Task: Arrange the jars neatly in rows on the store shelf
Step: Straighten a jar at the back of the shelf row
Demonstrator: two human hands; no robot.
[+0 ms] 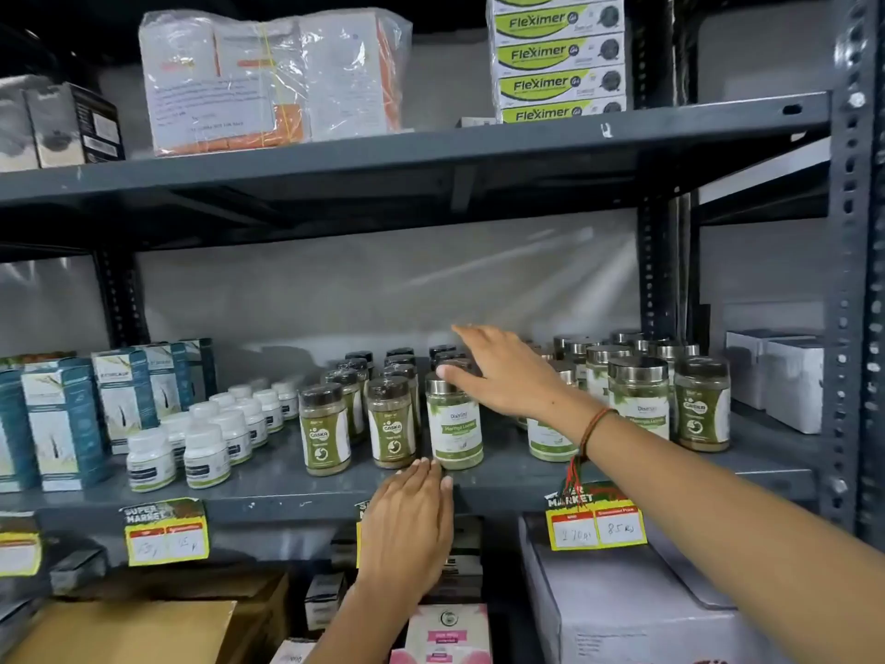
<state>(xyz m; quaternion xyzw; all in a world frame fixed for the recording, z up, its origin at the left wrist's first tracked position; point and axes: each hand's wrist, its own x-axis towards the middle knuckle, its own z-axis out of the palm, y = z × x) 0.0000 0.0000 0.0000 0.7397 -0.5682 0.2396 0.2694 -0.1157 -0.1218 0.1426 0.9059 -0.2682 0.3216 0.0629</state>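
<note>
On the grey middle shelf [287,476] stand rows of jars with green powder. A silver-lidded jar [455,424] stands at the front centre. My right hand [503,371] reaches in from the right, fingers spread, its thumb resting on that jar's lid. My left hand [409,515] lies flat on the shelf's front edge just below the jar, fingers straight and touching nothing but the shelf. Dark-lidded jars [324,428] stand in rows to the left of it. More silver-lidded jars [639,395] are grouped to the right, partly hidden by my right forearm.
Small white bottles [206,452] and blue-and-white cartons [62,419] fill the shelf's left part. White boxes [790,381] stand at the far right. Yellow price tags [596,519] hang on the shelf edge. Wrapped packs sit on the upper shelf [431,151]. Cardboard boxes [622,606] lie below.
</note>
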